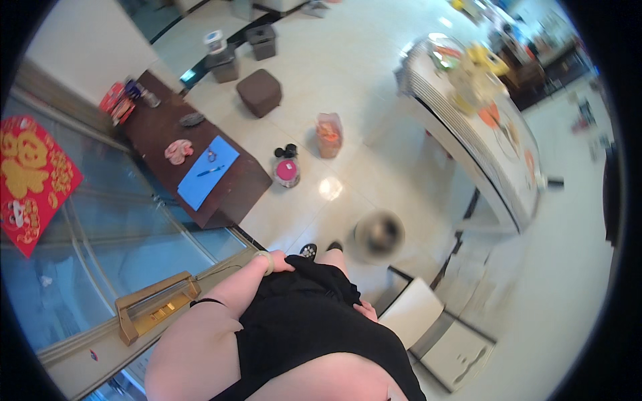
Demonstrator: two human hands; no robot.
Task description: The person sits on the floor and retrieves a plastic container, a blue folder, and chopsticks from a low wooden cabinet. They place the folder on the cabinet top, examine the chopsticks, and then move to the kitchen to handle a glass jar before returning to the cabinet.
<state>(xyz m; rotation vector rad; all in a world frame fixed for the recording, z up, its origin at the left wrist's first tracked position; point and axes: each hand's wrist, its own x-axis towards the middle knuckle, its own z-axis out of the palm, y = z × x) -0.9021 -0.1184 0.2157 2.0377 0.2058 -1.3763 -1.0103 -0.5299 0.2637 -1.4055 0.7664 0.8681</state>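
My left hand (282, 262), with a pale bangle (269, 261) at its wrist, is at the hem of the black dress (316, 306); the fingers seem to pinch the cloth. My right hand (367, 310) rests against the other side of the dress, mostly hidden by it. To the left, a dark brown table (246, 173) bears a blue sheet or folder (197, 186) with a pen (210, 171) and a pair of scissors (212, 154) on it. A pink scrunchie-like cloth (178, 152) lies beside the blue sheet.
A blurred round object (379, 235) stands near my feet. Ahead are a bag with orange contents (329, 135), a pink-lidded container (287, 171) and a brown stool (260, 92). A cloth-covered table (466, 145) curves at the right, a white chair (414, 313) nearer. A glass door with a handle (158, 307) is at my left.
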